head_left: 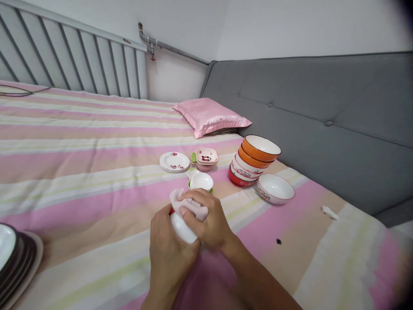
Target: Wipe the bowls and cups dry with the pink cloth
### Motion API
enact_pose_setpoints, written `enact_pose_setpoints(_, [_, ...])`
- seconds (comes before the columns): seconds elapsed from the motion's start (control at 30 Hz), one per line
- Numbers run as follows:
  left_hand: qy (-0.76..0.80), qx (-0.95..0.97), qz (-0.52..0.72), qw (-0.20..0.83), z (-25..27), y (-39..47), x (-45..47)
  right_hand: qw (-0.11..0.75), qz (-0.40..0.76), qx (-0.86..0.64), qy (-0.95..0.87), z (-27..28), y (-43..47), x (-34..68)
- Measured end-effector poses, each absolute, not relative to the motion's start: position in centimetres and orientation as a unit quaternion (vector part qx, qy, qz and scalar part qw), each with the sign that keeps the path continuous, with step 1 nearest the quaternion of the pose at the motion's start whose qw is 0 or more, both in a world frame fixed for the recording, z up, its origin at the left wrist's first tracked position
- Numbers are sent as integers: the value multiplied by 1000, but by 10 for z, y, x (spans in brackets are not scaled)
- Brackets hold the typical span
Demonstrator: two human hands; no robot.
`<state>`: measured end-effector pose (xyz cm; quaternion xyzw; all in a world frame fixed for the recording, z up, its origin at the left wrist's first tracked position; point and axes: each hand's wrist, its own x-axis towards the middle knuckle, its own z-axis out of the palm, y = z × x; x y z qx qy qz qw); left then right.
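Observation:
My left hand (166, 245) is closed around a small white bowl (183, 229), with a bit of red showing at its far edge. A pale cloth or tissue (197, 209) is bunched in my right hand (213, 224) and pressed against the bowl's rim. My fingers cover much of the bowl. Just beyond my hands are small white dishes with green undersides (202, 181), partly hidden by my right hand.
Flowered white plates (174, 161) and pink square dishes (206, 156) lie farther back. Orange, white and red bowls (254, 159) stand stacked at right beside a single white bowl (276, 188). Dark-edged plates (22, 262) sit at left on the striped bedspread (97, 193); a pink pillow (213, 115) lies behind.

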<state>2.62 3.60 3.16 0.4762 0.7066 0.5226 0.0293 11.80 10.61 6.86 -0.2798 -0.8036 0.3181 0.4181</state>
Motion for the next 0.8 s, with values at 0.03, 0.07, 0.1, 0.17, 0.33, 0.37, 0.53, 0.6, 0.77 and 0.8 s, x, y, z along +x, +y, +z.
enact_pose_setpoints(0.03, [706, 492, 508, 26, 29, 36, 26, 422, 356, -288, -783, 66, 112, 120])
enact_pose_setpoints(0.07, [705, 508, 495, 24, 27, 37, 25, 424, 396, -297, -759, 64, 118, 122])
enact_pose_setpoints(0.1, [704, 520, 484, 26, 24, 37, 23, 423, 433, -304, -736, 62, 124, 123])
enact_pose_setpoints(0.17, [705, 525, 473, 58, 21, 37, 17, 424, 487, -310, -698, 57, 131, 125])
enact_pose_setpoints(0.33, [668, 540, 466, 214, 25, 32, -5, 426, 528, -316, -663, 49, 136, 123])
enact_pose_setpoints(0.37, [662, 543, 461, 233, 27, 30, -8, 426, 533, -319, -658, 48, 136, 123])
enact_pose_setpoints(0.53, [680, 526, 457, 228, 31, 28, -7, 432, 548, -328, -637, 47, 136, 123])
enact_pose_setpoints(0.6, [704, 514, 454, 185, 30, 29, -3, 435, 535, -333, -643, 50, 137, 125])
enact_pose_setpoints(0.77, [715, 542, 443, 14, 31, 29, 7, 421, 454, -314, -720, 66, 121, 127])
enact_pose_setpoints(0.8, [704, 552, 446, -8, 33, 29, 8, 418, 424, -304, -744, 70, 115, 126])
